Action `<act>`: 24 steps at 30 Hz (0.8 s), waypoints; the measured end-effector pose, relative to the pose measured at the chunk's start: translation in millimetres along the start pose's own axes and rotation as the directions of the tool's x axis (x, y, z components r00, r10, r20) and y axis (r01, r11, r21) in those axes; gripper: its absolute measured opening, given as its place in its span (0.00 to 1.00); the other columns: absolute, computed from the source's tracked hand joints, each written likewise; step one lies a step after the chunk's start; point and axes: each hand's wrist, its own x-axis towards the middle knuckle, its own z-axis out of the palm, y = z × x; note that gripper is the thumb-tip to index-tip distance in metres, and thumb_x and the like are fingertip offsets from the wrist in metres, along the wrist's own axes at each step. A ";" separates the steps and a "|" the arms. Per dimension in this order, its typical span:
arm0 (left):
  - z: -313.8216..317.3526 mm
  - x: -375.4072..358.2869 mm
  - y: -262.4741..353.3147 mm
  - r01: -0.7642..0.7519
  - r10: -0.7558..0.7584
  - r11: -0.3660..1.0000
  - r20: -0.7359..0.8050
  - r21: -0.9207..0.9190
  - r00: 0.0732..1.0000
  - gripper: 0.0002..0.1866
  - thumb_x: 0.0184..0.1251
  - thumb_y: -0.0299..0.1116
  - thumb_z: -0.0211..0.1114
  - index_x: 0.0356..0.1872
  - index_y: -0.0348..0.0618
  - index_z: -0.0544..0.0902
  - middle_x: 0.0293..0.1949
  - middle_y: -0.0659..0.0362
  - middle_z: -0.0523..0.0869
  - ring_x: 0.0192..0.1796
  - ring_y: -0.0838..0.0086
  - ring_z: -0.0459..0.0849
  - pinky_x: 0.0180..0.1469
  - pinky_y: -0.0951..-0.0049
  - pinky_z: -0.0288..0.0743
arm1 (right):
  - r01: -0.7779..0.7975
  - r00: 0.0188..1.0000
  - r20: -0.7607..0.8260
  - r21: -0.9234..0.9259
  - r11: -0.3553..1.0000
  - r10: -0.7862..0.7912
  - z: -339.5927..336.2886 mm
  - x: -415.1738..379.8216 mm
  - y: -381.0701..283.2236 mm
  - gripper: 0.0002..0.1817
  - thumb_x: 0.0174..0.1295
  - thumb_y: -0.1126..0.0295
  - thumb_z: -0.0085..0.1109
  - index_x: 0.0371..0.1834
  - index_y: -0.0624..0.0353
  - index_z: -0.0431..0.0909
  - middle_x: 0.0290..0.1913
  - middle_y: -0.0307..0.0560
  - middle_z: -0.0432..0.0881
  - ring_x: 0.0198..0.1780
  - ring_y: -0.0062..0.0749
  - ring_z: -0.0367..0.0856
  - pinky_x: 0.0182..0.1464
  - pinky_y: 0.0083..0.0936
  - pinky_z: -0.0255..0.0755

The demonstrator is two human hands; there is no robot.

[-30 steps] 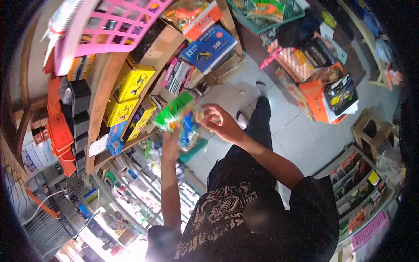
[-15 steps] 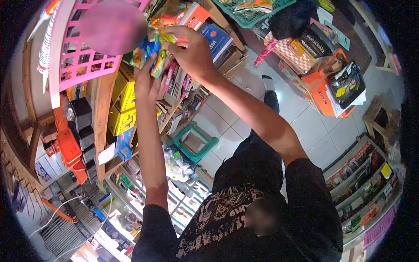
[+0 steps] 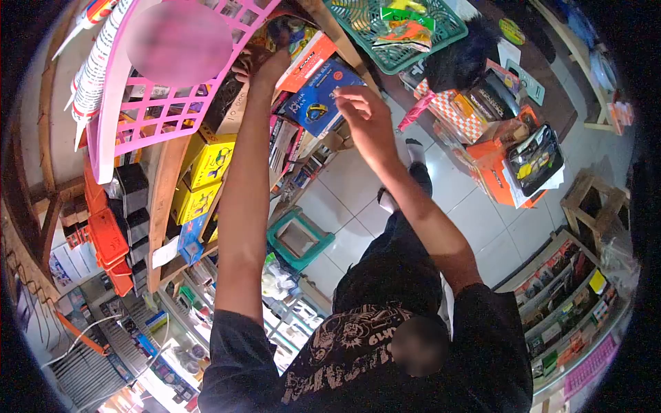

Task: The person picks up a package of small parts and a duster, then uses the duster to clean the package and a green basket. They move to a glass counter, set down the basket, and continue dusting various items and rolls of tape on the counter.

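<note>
My left hand (image 3: 265, 65) reaches into the shelf between the pink basket (image 3: 148, 138) and an orange-and-white box (image 3: 308, 62). Its fingers are in shadow and look apart, with no object visible in them. Colourful plastic packets (image 3: 289, 31) lie just beyond that hand, partly hidden by it. My right hand (image 3: 365, 113) hovers by the right edge of a blue box (image 3: 313, 103), fingers loosely bent and apart, holding nothing. Below my left forearm's side stand yellow boxes (image 3: 206, 165).
White tubes (image 3: 96, 72) hang beside the pink basket. A green basket (image 3: 392, 58) with packets stands at the top. A green stool (image 3: 296, 237) is on the tiled floor (image 3: 375, 224). Orange boxes (image 3: 496, 165) and a wooden stool (image 3: 592, 199) are on the right.
The colourful packets are out of my hands and similar ones lie on the shelf. My left hand has moved up and inward; my right hand has drawn back to the right, uncovering the blue box.
</note>
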 end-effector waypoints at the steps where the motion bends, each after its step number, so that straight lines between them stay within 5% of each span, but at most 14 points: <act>1: 13.8 17.5 -19.0 -0.109 0.107 0.988 -0.022 -0.108 0.994 0.47 0.60 0.72 0.50 0.66 0.38 0.65 0.66 0.45 0.69 0.69 0.53 0.64 0.70 0.39 0.44 | 0.032 0.999 0.001 -0.053 0.998 -0.032 -8.3 4.8 -0.1 0.10 0.64 0.69 0.59 0.46 0.57 0.79 0.45 0.44 0.84 0.44 0.31 0.83 0.41 0.29 0.75; 4: 47.2 58.6 -66.9 -0.421 0.395 0.817 -0.149 -0.394 0.906 0.56 0.56 0.76 0.48 0.70 0.33 0.58 0.73 0.40 0.55 0.75 0.50 0.53 0.73 0.51 0.45 | 0.303 0.941 -0.025 -0.375 0.876 -0.337 -46.1 39.8 -14.6 0.14 0.60 0.62 0.62 0.46 0.56 0.79 0.42 0.47 0.83 0.42 0.36 0.81 0.43 0.35 0.73; 5: -15.1 -21.5 -47.4 -0.424 0.398 0.815 -0.150 -0.395 0.905 0.56 0.56 0.76 0.48 0.70 0.33 0.58 0.73 0.40 0.55 0.75 0.50 0.53 0.73 0.51 0.45 | 0.405 0.874 -0.001 -0.553 0.729 -0.486 -61.2 57.7 -13.6 0.16 0.59 0.59 0.63 0.46 0.55 0.79 0.42 0.48 0.83 0.43 0.40 0.81 0.46 0.41 0.72; 7: -73.2 -80.1 62.6 -0.121 0.119 0.990 0.042 0.067 0.992 0.52 0.60 0.73 0.49 0.72 0.38 0.56 0.74 0.43 0.53 0.76 0.50 0.50 0.74 0.55 0.45 | 0.316 0.850 0.055 -0.848 0.425 -0.523 -83.3 84.2 -24.9 0.21 0.56 0.53 0.62 0.48 0.54 0.80 0.46 0.51 0.81 0.47 0.50 0.79 0.51 0.54 0.66; 8: -66.9 -89.7 57.9 -0.276 0.278 0.961 -0.130 0.038 0.952 0.45 0.65 0.68 0.49 0.73 0.44 0.57 0.74 0.46 0.55 0.76 0.51 0.50 0.75 0.56 0.42 | 0.318 0.849 0.055 -0.848 0.424 -0.526 -88.7 93.9 -23.9 0.21 0.56 0.53 0.62 0.48 0.54 0.80 0.46 0.51 0.81 0.47 0.50 0.79 0.51 0.54 0.66; 9: -72.6 -100.3 62.9 -0.279 0.281 0.960 -0.134 0.037 0.950 0.45 0.65 0.68 0.49 0.73 0.44 0.57 0.74 0.46 0.55 0.76 0.51 0.50 0.75 0.56 0.42 | 0.198 0.890 0.077 -0.953 0.229 -0.450 -92.7 103.6 -23.5 0.21 0.56 0.57 0.63 0.52 0.49 0.78 0.50 0.49 0.79 0.49 0.50 0.79 0.54 0.54 0.63; 10: -80.2 -110.2 69.5 -0.368 0.401 0.894 -0.094 0.255 0.911 0.42 0.67 0.65 0.47 0.73 0.45 0.58 0.74 0.47 0.55 0.76 0.52 0.49 0.75 0.58 0.41 | 0.082 0.925 0.074 -0.997 0.006 -0.372 -96.0 113.4 -24.1 0.22 0.56 0.61 0.63 0.56 0.44 0.75 0.54 0.48 0.78 0.52 0.51 0.78 0.57 0.54 0.61; 11: -86.7 -117.1 77.4 -0.437 0.504 0.775 -0.029 0.457 0.863 0.39 0.69 0.62 0.46 0.73 0.46 0.58 0.74 0.47 0.55 0.77 0.52 0.48 0.76 0.60 0.40 | 0.080 0.922 0.072 -0.997 0.004 -0.379 -97.8 121.0 -23.5 0.22 0.56 0.61 0.63 0.56 0.44 0.75 0.54 0.48 0.78 0.52 0.51 0.78 0.57 0.54 0.61; 12: -87.4 -105.7 72.9 -0.527 0.495 0.841 0.222 0.120 0.840 0.37 0.72 0.60 0.44 0.73 0.45 0.60 0.75 0.48 0.55 0.77 0.53 0.47 0.76 0.61 0.39 | 0.049 0.968 0.071 -0.994 -0.099 -0.241 -97.8 125.8 -19.0 0.21 0.57 0.62 0.60 0.56 0.44 0.76 0.56 0.48 0.77 0.52 0.52 0.78 0.58 0.58 0.57; 13: -82.9 -96.1 65.5 -0.523 0.492 0.844 0.215 0.121 0.844 0.37 0.72 0.60 0.44 0.73 0.45 0.60 0.75 0.48 0.55 0.77 0.53 0.47 0.76 0.61 0.39 | 0.037 0.994 0.058 -0.978 -0.204 -0.098 -96.7 129.1 -13.7 0.20 0.58 0.64 0.57 0.56 0.43 0.76 0.57 0.49 0.76 0.52 0.53 0.79 0.60 0.61 0.53; 16: -93.3 -104.5 75.4 -0.356 0.390 0.921 0.358 -0.159 0.848 0.36 0.72 0.59 0.42 0.72 0.44 0.60 0.75 0.47 0.53 0.77 0.53 0.46 0.76 0.58 0.37 | 0.077 0.988 0.100 -0.979 -0.190 -0.116 -97.1 137.2 4.6 0.18 0.59 0.62 0.53 0.52 0.49 0.80 0.51 0.54 0.78 0.51 0.56 0.78 0.61 0.61 0.55; 20: -98.0 -118.8 71.4 -0.620 0.603 0.770 0.145 0.152 0.784 0.36 0.73 0.57 0.46 0.71 0.40 0.62 0.73 0.40 0.55 0.76 0.50 0.51 0.75 0.55 0.43 | 0.027 0.966 0.060 -0.991 -0.134 -0.251 -101.5 147.3 12.3 0.16 0.60 0.66 0.51 0.50 0.49 0.81 0.50 0.51 0.79 0.50 0.52 0.79 0.60 0.60 0.56; 23: -128.0 -173.9 92.5 -0.437 0.441 0.897 0.229 -0.070 0.868 0.32 0.73 0.53 0.50 0.67 0.39 0.67 0.69 0.37 0.61 0.71 0.48 0.61 0.71 0.52 0.52 | 0.079 0.969 0.078 -0.997 -0.004 -0.232 -102.2 136.7 -10.7 0.15 0.58 0.69 0.54 0.48 0.49 0.83 0.48 0.50 0.80 0.49 0.47 0.80 0.58 0.54 0.60; 24: -126.2 -189.1 87.1 -0.445 0.450 0.892 0.223 -0.075 0.865 0.32 0.73 0.53 0.50 0.67 0.39 0.67 0.69 0.37 0.61 0.71 0.48 0.61 0.71 0.52 0.52 | 0.156 0.918 0.111 -0.984 0.090 -0.381 -102.2 130.1 -14.9 0.16 0.54 0.73 0.57 0.47 0.48 0.83 0.47 0.48 0.80 0.48 0.46 0.81 0.56 0.50 0.63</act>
